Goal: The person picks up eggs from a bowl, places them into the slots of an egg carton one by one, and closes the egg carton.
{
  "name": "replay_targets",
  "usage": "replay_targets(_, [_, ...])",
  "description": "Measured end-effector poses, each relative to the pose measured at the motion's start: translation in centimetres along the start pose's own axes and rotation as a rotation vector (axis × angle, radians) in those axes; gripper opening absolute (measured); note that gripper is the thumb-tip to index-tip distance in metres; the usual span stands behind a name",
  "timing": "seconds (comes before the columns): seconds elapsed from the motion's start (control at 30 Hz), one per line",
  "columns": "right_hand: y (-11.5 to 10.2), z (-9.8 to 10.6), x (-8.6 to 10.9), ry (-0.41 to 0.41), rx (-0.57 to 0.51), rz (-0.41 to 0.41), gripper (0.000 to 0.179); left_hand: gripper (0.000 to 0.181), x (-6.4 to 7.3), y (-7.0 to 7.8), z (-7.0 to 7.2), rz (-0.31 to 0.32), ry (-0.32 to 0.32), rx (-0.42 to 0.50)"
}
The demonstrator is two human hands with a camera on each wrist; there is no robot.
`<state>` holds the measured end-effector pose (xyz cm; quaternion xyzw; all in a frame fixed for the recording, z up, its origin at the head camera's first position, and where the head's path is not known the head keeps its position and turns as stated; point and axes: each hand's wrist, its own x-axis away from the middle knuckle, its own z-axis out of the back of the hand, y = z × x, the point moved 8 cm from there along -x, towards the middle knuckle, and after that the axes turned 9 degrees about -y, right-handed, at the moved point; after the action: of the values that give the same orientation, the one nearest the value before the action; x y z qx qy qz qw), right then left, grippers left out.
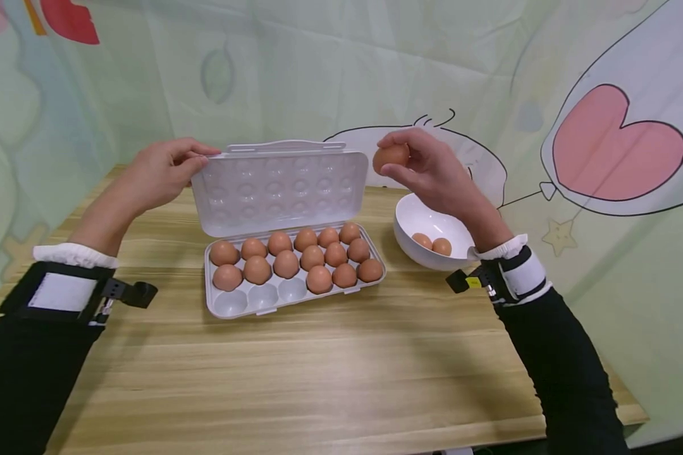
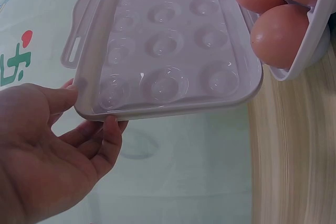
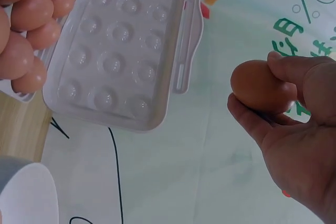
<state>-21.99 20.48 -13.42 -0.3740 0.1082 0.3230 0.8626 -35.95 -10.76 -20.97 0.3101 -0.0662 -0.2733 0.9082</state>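
Between thumb and fingers, my right hand (image 1: 432, 167) holds a brown egg (image 1: 391, 158) in the air, above and a little behind the white bowl (image 1: 410, 243). Two brown eggs (image 1: 441, 246) lie in that bowl. My left hand (image 1: 162, 174) pinches the upper left corner of the egg carton's raised lid (image 2: 163, 40), thumb on one side and fingers on the other. The white plastic carton (image 1: 264, 309) stands on the table, its back and middle rows full of eggs. In its front row, three cups at the left are bare and several eggs sit to the right.
The wooden table (image 1: 319, 379) stretches in front of the carton and bowl. A pale printed cloth (image 1: 262, 76) with cartoon drawings hangs behind and around the table. The bowl stands just right of the carton, with a narrow gap between.
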Motion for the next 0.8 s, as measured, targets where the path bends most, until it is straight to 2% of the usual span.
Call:
replay_targets(0.1, [-0.3, -1.1, -0.3, -0.053, -0.037, 0.028, 0.030, 0.041, 0.0, 0.0, 0.0, 0.002, -0.001, 0.003])
replay_targets(0.23, [0.4, -3.0, -0.7, -0.117, -0.052, 0.072, 0.030, 0.041, 0.0, 0.0, -0.1, 0.001, -0.001, 0.013])
replay_targets(0.47, [1.1, -7.3, -1.1, -0.204, -0.085, 0.139, 0.031, 0.042, 0.1, 0.0, -0.1, 0.006, -0.002, 0.005])
replay_targets(0.7, [1.3, -11.7, -1.0, -0.291, -0.022, 0.193, 0.033, 0.042, 0.0, 0.2, -0.1, 0.002, 0.000, 0.007])
replay_targets(0.8, [1.7, -13.1, -0.8, -0.316, -0.013, 0.189, 0.033, 0.041, 0.0, 0.2, -0.2, -0.003, 0.004, -0.003])
